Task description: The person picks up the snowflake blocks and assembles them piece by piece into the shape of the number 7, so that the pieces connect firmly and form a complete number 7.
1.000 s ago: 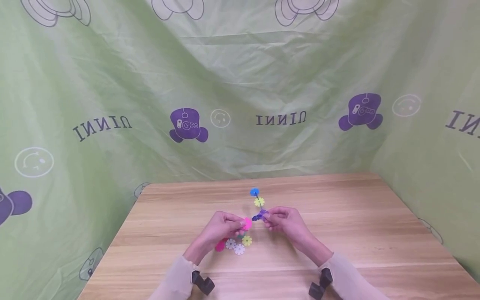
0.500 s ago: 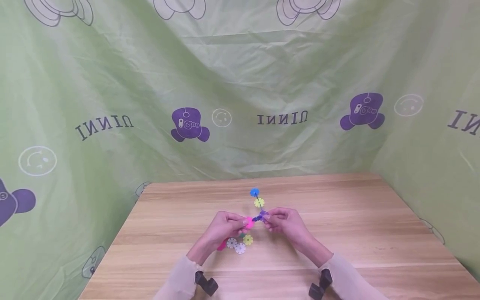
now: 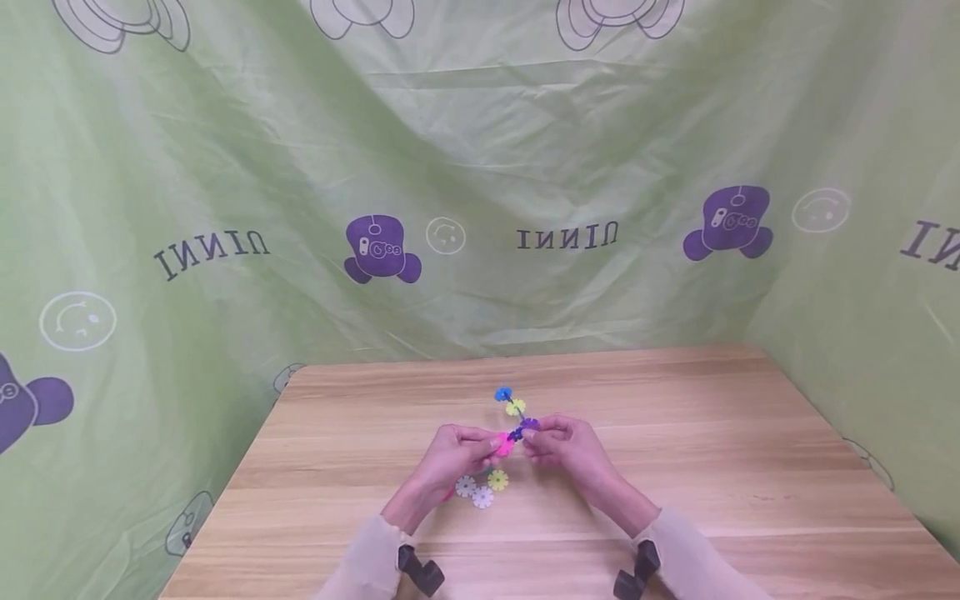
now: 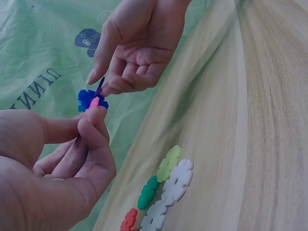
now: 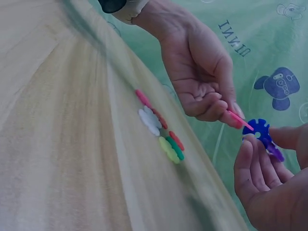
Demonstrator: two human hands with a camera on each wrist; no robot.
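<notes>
Well, left fingers (image 3: 478, 451) and right fingers (image 3: 553, 425) pinch discs (image 3: 506, 447) above wood (image 3: 735, 450) (green cloth (image 3: 480, 150) behind).

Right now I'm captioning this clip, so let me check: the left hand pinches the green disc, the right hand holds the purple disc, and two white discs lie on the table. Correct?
Not quite: the left hand pinches a pink disc, as the right wrist view shows. The right hand does hold the purple disc, and two white discs lie on the table.
</notes>
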